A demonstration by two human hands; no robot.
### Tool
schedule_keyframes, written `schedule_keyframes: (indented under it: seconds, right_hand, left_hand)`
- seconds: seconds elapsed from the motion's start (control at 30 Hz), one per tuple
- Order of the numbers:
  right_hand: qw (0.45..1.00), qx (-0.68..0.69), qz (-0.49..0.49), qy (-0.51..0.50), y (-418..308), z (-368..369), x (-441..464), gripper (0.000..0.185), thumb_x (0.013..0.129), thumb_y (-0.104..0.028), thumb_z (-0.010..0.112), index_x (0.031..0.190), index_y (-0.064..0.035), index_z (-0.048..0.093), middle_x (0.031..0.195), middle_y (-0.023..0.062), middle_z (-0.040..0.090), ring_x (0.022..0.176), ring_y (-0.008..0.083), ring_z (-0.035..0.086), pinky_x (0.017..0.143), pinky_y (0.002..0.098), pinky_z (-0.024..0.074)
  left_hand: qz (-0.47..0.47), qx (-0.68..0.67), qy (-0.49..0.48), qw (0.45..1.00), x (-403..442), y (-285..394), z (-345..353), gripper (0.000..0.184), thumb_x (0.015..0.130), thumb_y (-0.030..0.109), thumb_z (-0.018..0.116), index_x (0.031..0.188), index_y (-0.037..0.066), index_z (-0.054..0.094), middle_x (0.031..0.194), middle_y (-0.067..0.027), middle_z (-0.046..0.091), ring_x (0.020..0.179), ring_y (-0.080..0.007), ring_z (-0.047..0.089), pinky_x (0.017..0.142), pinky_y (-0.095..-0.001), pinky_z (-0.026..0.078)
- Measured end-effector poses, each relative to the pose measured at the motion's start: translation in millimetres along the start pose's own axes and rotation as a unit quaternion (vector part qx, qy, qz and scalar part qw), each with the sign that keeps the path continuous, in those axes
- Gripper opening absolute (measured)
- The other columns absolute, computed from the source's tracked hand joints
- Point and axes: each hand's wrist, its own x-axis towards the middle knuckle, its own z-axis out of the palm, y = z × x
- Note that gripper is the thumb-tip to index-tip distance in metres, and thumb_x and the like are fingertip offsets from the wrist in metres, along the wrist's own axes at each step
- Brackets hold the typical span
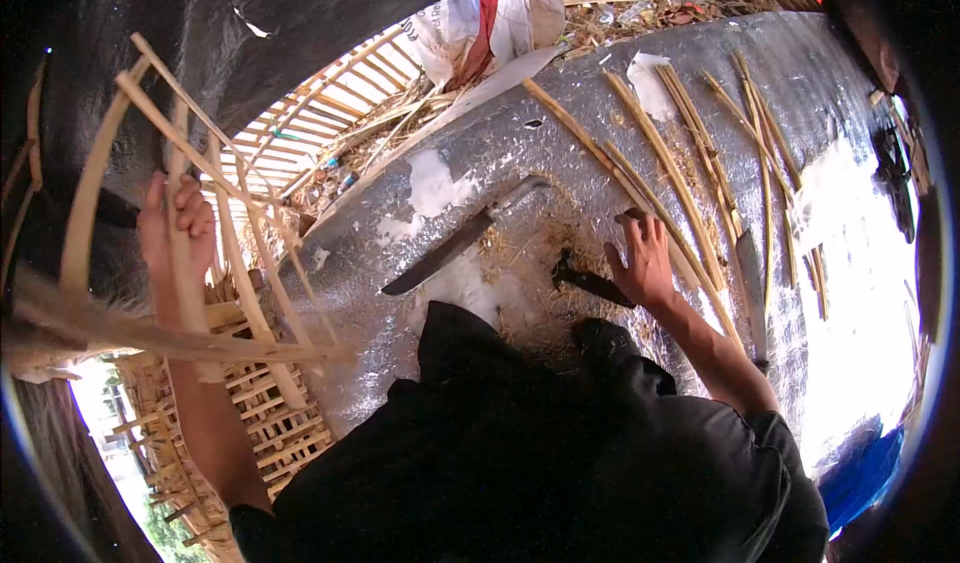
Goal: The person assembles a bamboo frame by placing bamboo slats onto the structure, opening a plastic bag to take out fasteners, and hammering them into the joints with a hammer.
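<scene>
My left hand [180, 225] is wrapped round an upright slat of a bamboo frame [228, 253], held up at the left. The frame is made of pale flat strips crossing one another. My right hand [645, 261] rests with fingers apart at the lower part of some bamboo strips [655, 208] lying on the silver sheet [590, 123]. Just left of its palm lies a dark-handled tool [595, 283], partly hidden. A large knife [445, 250] with a dark blade lies on the sheet between my hands.
More bamboo strips [700, 143] lie on the right, with another long blade [750, 288] beside them. A slatted bamboo fence [350, 93] and a white sack [490, 23] stand beyond the sheet. Woven bamboo [250, 403] is at the lower left, blue plastic [865, 478] at the lower right.
</scene>
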Motion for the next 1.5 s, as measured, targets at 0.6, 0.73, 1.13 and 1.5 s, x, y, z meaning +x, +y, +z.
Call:
schedule_keyframes:
  seconds: [0.6,0.73,1.13,1.5]
  right_hand:
    - [0.994,-0.086,0.057,0.033,-6.8,29.6,93.8,0.053,0.091,-0.018,0.062,0.138,0.0018,0.046,0.135,0.0280,0.047,0.125,0.0447,0.048,0.105,0.0554,0.0416]
    - [0.981,-0.180,0.054,0.041,22.4,30.8,80.3,0.055,0.091,-0.019,0.060,0.139,0.0015,0.045,0.132,0.0272,0.052,0.123,0.0430,0.052,0.103,0.0560,0.0421]
    - [0.982,0.154,-0.077,-0.078,-58.0,65.2,165.5,0.027,0.098,-0.024,0.061,0.109,0.0001,0.064,0.084,0.0223,0.068,0.082,0.0445,0.067,0.078,0.0516,0.0538]
    - [0.952,0.056,-0.080,-0.289,-73.7,61.4,126.0,0.035,0.097,-0.032,0.063,0.103,0.0012,0.071,0.088,0.0183,0.073,0.080,0.0304,0.072,0.077,0.0441,0.0556]
  left_hand:
    - [0.058,0.340,0.334,0.877,11.2,-108.4,27.5,0.037,0.101,0.048,0.063,0.097,0.011,0.063,0.052,0.0046,0.035,0.038,-0.0081,0.033,0.036,-0.0268,0.026]
    - [0.004,0.435,0.357,0.826,14.8,-116.9,12.2,0.053,0.105,0.055,0.049,0.100,0.006,0.066,0.065,0.0002,0.045,0.058,-0.0112,0.045,0.053,-0.0322,0.035]
    - [-0.021,0.534,0.360,0.765,27.0,-147.6,-4.5,0.071,0.107,0.059,0.035,0.116,-0.006,0.063,0.109,-0.0239,0.067,0.100,-0.0370,0.062,0.090,-0.0479,0.046]
    - [-0.042,0.484,0.326,0.811,12.9,-147.8,28.5,0.067,0.107,0.058,0.037,0.117,-0.004,0.060,0.091,-0.0148,0.062,0.083,-0.0259,0.061,0.072,-0.0420,0.048]
